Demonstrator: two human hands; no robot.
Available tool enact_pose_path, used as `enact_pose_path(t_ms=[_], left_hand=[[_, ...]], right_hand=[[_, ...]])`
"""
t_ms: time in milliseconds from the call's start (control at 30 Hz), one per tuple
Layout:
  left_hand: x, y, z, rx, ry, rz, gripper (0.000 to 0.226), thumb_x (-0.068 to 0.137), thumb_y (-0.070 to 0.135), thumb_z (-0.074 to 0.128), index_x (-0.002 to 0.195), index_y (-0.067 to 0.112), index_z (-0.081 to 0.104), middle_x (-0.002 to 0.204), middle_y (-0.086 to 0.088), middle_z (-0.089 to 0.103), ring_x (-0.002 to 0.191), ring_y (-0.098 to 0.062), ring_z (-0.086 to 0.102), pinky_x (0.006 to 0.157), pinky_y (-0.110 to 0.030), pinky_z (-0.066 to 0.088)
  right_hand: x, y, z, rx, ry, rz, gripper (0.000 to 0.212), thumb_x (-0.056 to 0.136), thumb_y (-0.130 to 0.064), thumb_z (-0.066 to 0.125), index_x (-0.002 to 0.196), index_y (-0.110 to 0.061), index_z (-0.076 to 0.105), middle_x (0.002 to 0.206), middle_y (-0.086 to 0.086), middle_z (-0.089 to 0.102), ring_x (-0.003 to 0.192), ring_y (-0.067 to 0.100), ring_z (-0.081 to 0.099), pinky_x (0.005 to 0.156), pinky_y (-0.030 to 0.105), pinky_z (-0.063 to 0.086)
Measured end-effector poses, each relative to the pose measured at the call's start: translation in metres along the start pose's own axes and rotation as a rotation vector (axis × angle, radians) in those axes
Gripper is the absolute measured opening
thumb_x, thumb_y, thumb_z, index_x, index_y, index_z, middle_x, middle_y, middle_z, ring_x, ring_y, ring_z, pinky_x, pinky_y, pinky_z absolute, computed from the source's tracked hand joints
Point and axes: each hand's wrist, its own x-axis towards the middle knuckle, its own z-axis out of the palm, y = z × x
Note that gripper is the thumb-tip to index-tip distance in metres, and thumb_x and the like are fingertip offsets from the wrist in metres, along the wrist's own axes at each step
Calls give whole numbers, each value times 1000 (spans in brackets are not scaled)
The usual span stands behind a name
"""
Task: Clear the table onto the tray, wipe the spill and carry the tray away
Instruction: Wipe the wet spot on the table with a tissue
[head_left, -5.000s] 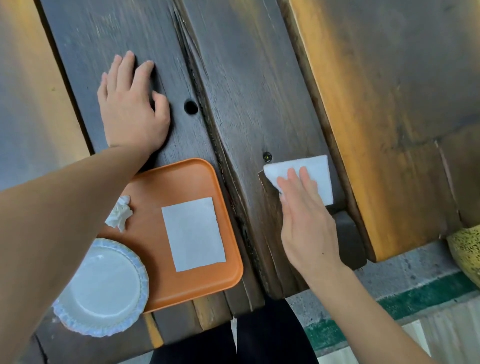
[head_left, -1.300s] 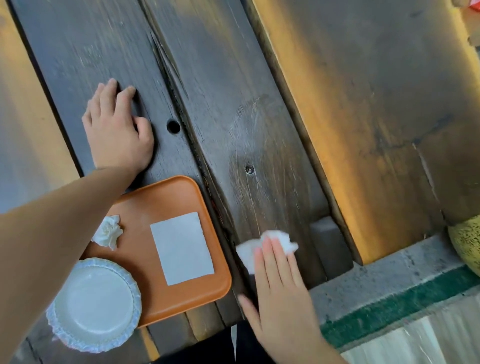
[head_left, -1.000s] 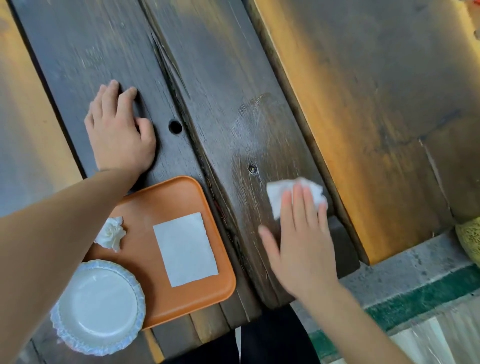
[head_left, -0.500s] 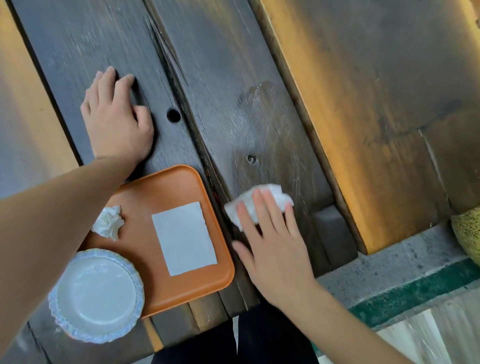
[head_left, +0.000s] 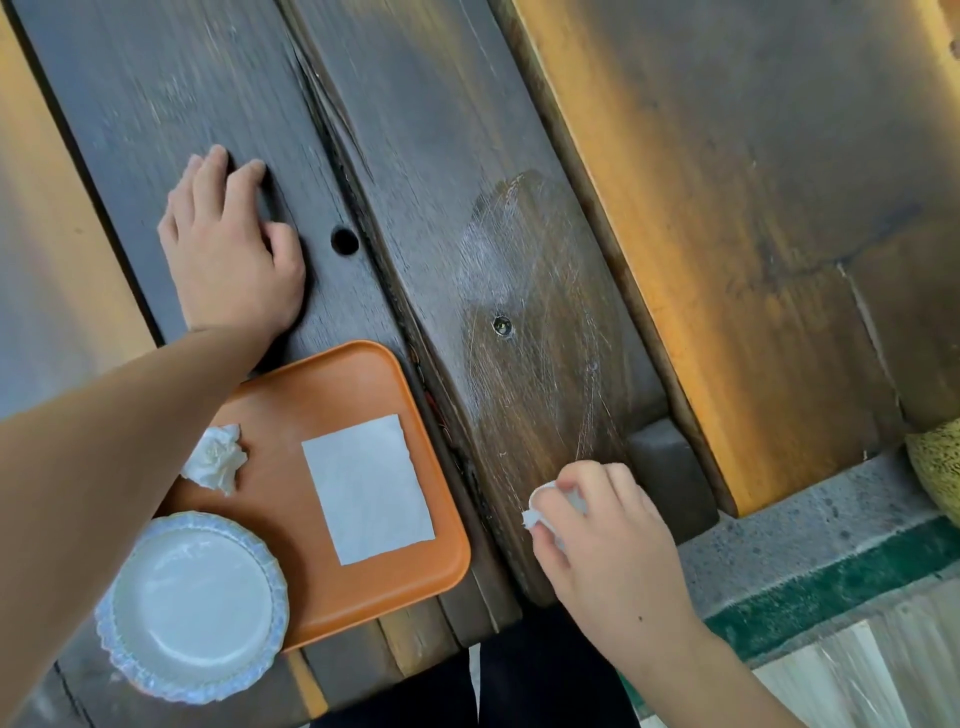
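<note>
My right hand (head_left: 608, 540) has gone from flat wiping to bunching the tissue (head_left: 540, 506) in curled fingers; wiping looks done, tray (head_left: 332, 384) next; left hand (head_left: 228, 254) stays flat, released

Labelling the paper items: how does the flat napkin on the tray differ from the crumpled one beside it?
The flat napkin lies spread as a smooth rectangle; the crumpled napkin is balled up and wrinkled. The flat napkin covers far more of the tray than the crumpled napkin does. The flat napkin sits mid-tray, the crumpled napkin near the left edge, by the forearm. Both are white and lie on the tray.
</note>
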Motion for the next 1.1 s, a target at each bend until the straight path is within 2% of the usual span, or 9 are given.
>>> enact_pose_path(t_ms=[100,200,300,367,467,533,667,900,1100], left_hand=[[1,0,0,-9,3,-1,54,92,22,41,144,13,52,163,-13,40,154,-34,30,123,-49,24],[-1,0,0,-13,4,3,55,91,23,40,144,13,51,162,-13,40,155,-34,30,123,-50,24],[0,0,0,-10,10,10,55,91,23,40,144,13,51,162,-13,41,154,-34,30,123,-50,24],[0,-1,0,-11,8,9,56,91,23,41,145,13,51,162,-13,40,154,-35,30,123,-50,24],[0,-1,0,-15,5,13,56,91,23,41,145,12,51,162,-14,41,154,-35,31,122,-50,24],[0,-1,1,-12,9,13,55,91,23,41,145,13,51,162,-14,41,154,-35,31,122,-50,25],[1,-1,0,-11,1,13,56,91,24,40,145,13,51,162,-14,40,154,-35,31,123,-51,25],[1,-1,0,-17,0,5,56,90,24,39,145,13,51,162,-13,41,154,-34,30,122,-51,25],[1,-3,1,-14,9,10,56,90,24,40,144,12,52,161,-13,42,153,-35,32,122,-51,26]], right_hand=[[13,-4,-15,98,-57,-6,10,82,-25,68,81,-24,58,82,-7,56,72,14,56,59,30,53],[46,-1,-49,609,-68,227,12,91,-24,62,83,-24,54,79,-9,66,73,6,67,63,27,58],[89,9,-71,1082,65,357,13,89,-10,66,92,-21,58,86,-3,75,78,3,71,68,16,55],[108,23,-72,899,170,319,19,88,-9,67,102,-21,61,95,-9,74,86,0,69,75,16,55],[109,45,-64,426,276,268,18,91,-15,65,107,-24,64,100,-16,65,92,0,62,84,34,58],[102,47,-61,388,347,264,19,93,-20,63,111,-23,64,104,-14,61,93,1,59,83,37,57],[99,21,-54,360,441,132,31,90,-27,66,120,-17,65,110,-1,60,98,14,59,82,26,50],[128,4,-40,103,79,-179,55,84,-30,73,136,-28,53,127,-2,52,112,24,48,88,43,44],[139,24,-54,144,-24,-178,17,94,-27,62,111,-24,61,103,-5,56,95,15,56,82,36,50]])
